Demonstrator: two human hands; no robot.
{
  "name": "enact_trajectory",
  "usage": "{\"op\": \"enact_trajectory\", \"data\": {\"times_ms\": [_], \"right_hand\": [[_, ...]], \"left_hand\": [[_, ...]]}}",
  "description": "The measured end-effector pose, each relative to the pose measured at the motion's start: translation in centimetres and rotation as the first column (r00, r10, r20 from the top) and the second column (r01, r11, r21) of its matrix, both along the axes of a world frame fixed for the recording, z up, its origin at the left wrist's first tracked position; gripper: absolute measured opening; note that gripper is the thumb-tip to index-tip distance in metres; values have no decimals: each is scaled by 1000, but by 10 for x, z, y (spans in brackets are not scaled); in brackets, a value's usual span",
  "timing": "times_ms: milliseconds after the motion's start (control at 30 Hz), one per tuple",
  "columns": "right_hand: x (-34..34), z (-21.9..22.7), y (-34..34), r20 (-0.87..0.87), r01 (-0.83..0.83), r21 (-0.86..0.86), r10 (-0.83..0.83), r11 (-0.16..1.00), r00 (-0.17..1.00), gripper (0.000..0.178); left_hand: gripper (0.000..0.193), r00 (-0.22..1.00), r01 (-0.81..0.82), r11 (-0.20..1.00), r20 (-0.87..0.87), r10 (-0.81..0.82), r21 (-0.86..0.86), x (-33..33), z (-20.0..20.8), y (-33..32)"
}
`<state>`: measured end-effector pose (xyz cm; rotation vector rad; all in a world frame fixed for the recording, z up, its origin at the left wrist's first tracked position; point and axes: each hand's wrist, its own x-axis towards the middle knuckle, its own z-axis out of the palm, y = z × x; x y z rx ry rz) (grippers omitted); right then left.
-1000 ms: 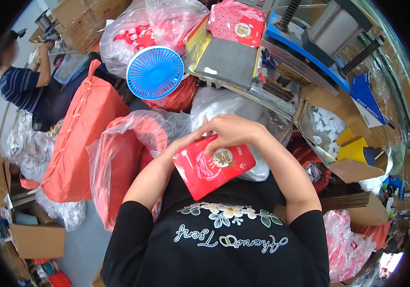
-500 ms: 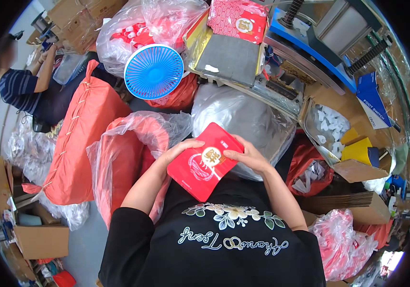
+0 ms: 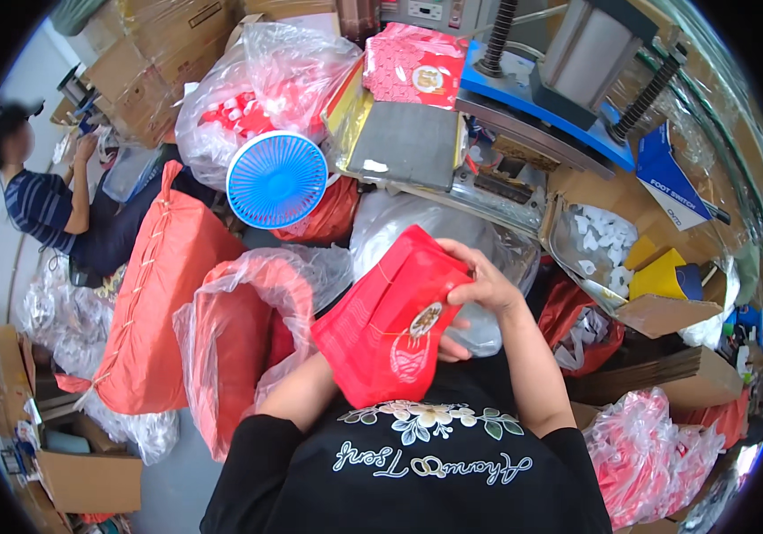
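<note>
In the head view, a clear plastic bag (image 3: 261, 76) at the upper left is seen stuffed with small red and white pieces, and a round blue fan (image 3: 276, 180) stands just in front of it. Below the fan, a second clear plastic sack (image 3: 243, 343) is filled with flat red items, and beside it, to the left, a tall red sack (image 3: 154, 307) laced up its side is leaned at a tilt. An open cardboard box (image 3: 600, 245) at the right is seen to hold small white pieces, with yellow and dark blue blocks (image 3: 662, 274) lying just beside it. At the lower right, another clear bag (image 3: 657, 454) packed with red items is set near stacked flat cardboard (image 3: 666, 374). A crumpled grey plastic bag (image 3: 417, 222) lies directly behind the hands; its contents cannot be made out. Above it, a red patterned box (image 3: 417, 64) is set at the foot of a blue-based press (image 3: 560, 98). A person in a striped shirt (image 3: 43, 205) is seated at the far left, well apart. The red pouch (image 3: 390, 325) is held in front of the chest, above the black shirt, tilted with its upper corner toward the right; it is flat, bright red, creased with a fold running across it, and is marked with a round gold and white emblem low on its face. The right hand (image 3: 484, 289) is curled over the pouch's upper right edge, fingers closed on it in a grasp. The left hand is hidden behind the pouch, so its grip cannot be told; only the left forearm (image 3: 306, 392) is seen running up beneath it.
</note>
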<state>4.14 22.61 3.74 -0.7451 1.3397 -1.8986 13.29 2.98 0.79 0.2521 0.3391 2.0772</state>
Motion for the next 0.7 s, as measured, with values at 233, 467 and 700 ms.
{"op": "enact_trajectory", "data": {"times_ms": [233,467,700], "right_hand": [[31,-24,7,367,17,-70,10,997,930,120],[54,-23,16,185,180,-49,-169,982,968,140],[67,-3,20,-72,301,-44,-303,953,950,133]], "left_hand": [[62,934,-333,854,-16,357,-399,-23,-65,-25],[72,949,-287,734,-288,130,-615,-12,-12,-15],[58,799,-522,556,-599,53,-647,-3,16,6]]}}
